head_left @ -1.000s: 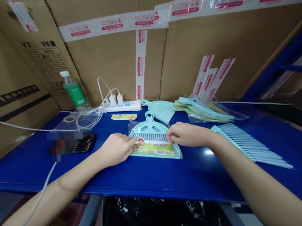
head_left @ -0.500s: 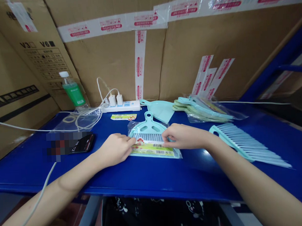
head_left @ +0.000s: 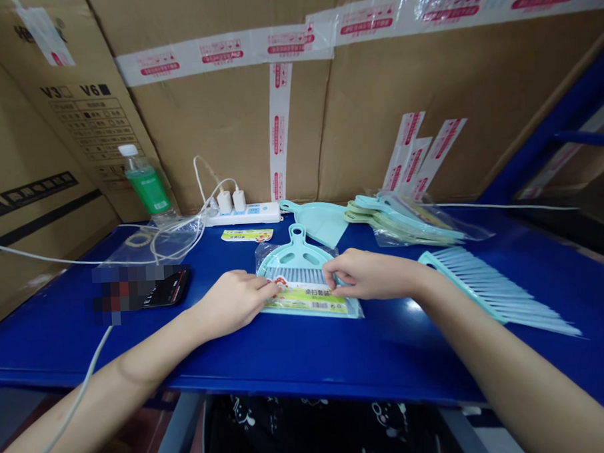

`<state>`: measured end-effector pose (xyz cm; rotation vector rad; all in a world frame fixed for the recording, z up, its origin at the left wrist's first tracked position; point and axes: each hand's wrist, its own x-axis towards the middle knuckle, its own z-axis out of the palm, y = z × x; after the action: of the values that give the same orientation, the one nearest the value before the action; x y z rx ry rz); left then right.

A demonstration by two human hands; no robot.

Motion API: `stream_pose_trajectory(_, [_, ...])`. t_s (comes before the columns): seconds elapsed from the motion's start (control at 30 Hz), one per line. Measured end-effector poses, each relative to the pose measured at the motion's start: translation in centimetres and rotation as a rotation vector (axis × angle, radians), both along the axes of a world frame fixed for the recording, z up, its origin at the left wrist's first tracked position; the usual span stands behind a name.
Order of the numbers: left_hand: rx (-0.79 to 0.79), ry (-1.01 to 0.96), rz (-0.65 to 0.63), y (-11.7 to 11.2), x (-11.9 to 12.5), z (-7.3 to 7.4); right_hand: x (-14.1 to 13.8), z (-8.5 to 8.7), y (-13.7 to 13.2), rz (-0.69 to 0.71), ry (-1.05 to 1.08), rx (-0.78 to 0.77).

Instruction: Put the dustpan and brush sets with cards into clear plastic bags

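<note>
A light-blue dustpan and brush set [head_left: 311, 274] lies flat in a clear plastic bag on the blue table in front of me, its handle pointing away. A yellow-green printed label [head_left: 305, 296] covers the lower part of the bristles. My left hand [head_left: 238, 299] is closed at the bag's left side, its fingertips on the label's left end. At the right side my right hand [head_left: 361, 274] has its fingers curled in a pinch on the bag, close to the label's right end. The thumb of my left hand is mostly hidden.
An unbagged dustpan [head_left: 322, 220] and a pile of bagged dustpans [head_left: 406, 218] lie behind. A loose brush [head_left: 499, 288] is at right. Around the left stand a bottle [head_left: 150, 186], a power strip [head_left: 251, 213], cables and a phone [head_left: 167, 289]. Cardboard [head_left: 227, 123] walls the back.
My left hand has slid slightly to the right over the label's left end. My right hand and the bagged set are almost unmoved.
</note>
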<state>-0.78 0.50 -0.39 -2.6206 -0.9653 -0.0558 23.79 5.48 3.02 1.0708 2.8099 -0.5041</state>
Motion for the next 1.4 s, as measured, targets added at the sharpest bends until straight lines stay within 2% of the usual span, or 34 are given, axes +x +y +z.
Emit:
stream_pose_trajectory(0.17, [-0.027,0.06,-0.026,-0.1,0.2,0.0,-0.4,0.2,-0.5,0.064,0.043,0.01])
stream_pose_trajectory(0.4, [-0.083,0.099,0.022,-0.2,0.7,0.0,-1.1,-0.1,-0.8,0.165,0.045,-0.032])
stream_pose_trajectory(0.63, [-0.108,0.029,0.039,-0.2,0.8,0.4,-0.5,0.4,-0.9,0.038,-0.012,-0.096])
stream_pose_trajectory(0.83, [-0.131,-0.058,0.043,-0.2,0.5,0.8,1.1,0.4,-0.2,0.011,-0.005,-0.12])
stream_pose_trajectory(1.07, [-0.2,-0.11,0.113,-0.2,0.2,1.3,2.8,0.1,1.1,-0.053,-0.007,-0.158])
stream_pose_trajectory(1.27, [-0.22,-0.049,0.241,0.0,-0.1,1.7,2.4,0.4,1.1,-0.098,-0.04,-0.172])
stream_pose_trajectory(1.4, [-0.203,0.022,0.297,-0.1,0.1,1.9,1.7,0.4,0.9,-0.063,-0.038,-0.134])
